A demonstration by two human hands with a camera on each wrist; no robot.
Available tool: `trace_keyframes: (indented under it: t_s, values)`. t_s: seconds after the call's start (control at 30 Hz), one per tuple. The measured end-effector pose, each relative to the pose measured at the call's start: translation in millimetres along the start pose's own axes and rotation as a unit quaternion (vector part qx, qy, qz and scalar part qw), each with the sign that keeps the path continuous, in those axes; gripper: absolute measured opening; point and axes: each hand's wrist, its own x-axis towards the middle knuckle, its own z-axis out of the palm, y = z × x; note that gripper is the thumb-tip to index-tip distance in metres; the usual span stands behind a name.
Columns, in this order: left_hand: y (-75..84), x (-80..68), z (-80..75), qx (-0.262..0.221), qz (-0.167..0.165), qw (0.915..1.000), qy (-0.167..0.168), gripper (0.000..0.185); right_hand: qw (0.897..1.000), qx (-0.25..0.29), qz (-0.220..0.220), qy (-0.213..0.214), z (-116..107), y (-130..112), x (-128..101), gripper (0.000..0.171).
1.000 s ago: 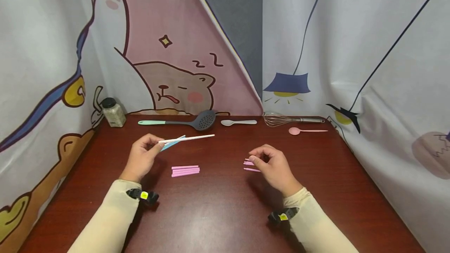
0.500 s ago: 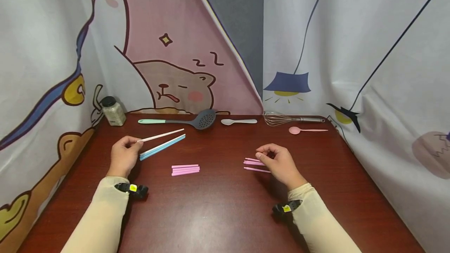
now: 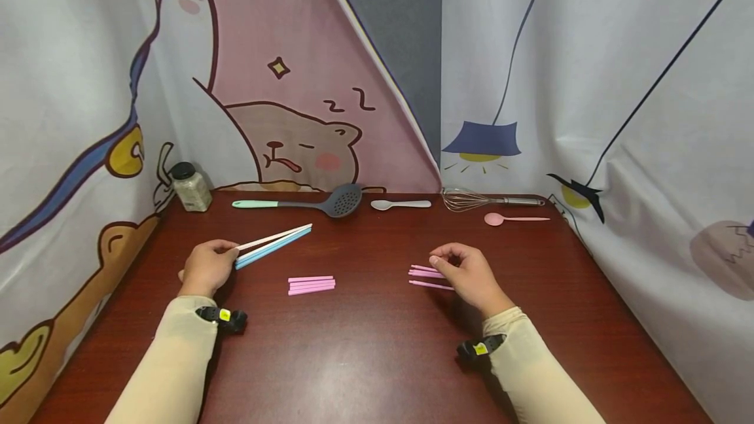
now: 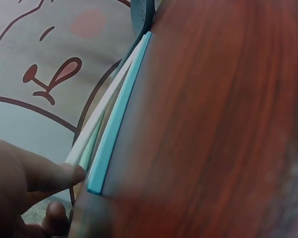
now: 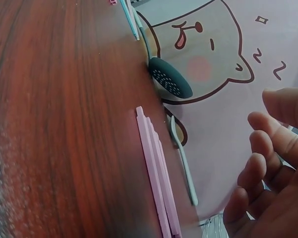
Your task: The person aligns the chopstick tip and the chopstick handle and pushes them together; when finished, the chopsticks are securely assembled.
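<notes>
Since half a second ago the white stick [image 3: 273,237] has dropped until it lies almost along the blue stick [image 3: 275,246]; the right hand [image 3: 468,275] has not shifted.

Head view: the left hand [image 3: 206,267], left of centre, pinches the near ends of both thin straight sticks, which slant up towards the middle of the frame over the glossy dark-red wooden surface [image 3: 377,345]. Flat short pink sticks [image 3: 311,285] lie in a neat stack at centre, untouched. The right hand hovers with loosely curled fingers over a looser group of pink sticks [image 3: 425,275] right of centre; whether it grips one I cannot tell. Along the far edge lie a perforated grey spoon [image 3: 330,202], a white spoon [image 3: 400,204], a wire whisk [image 3: 477,200], a pink spoon [image 3: 512,218] and a jar [image 3: 190,188].

Left wrist view: a fingertip [image 4: 64,174] at lower left presses the white stick [image 4: 102,111], beside the flat-edged blue stick [image 4: 120,114].

Right wrist view: curled fingers [image 5: 260,171] at right hold nothing visible; matte pink sticks [image 5: 156,173] lie side by side at centre.
</notes>
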Motion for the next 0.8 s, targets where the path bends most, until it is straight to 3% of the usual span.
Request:
trace_keyframes:
  t_s: [0.2,0.4,0.6,0.8]
  values:
    - [0.7,-0.6,-0.7,0.026,-0.002,0.9995,-0.017,0.028,1.000,-0.002,0.021,-0.011,-1,5,2,0.010]
    - [1.2,-2.2,-0.6,0.028,0.013,0.9994,-0.017,0.029,0.996,-0.049,0.047,-0.052,-2,15,4,0.010]
    - [14.5,-9.0,7.8,0.028,0.110,0.9934,-0.017,0.024,0.989,-0.095,0.078,-0.080,-4,25,4,0.013]
    - [35.1,-21.4,21.5,0.039,0.197,0.9756,-0.089,0.016,0.985,-0.111,0.093,-0.097,-6,27,4,0.021]
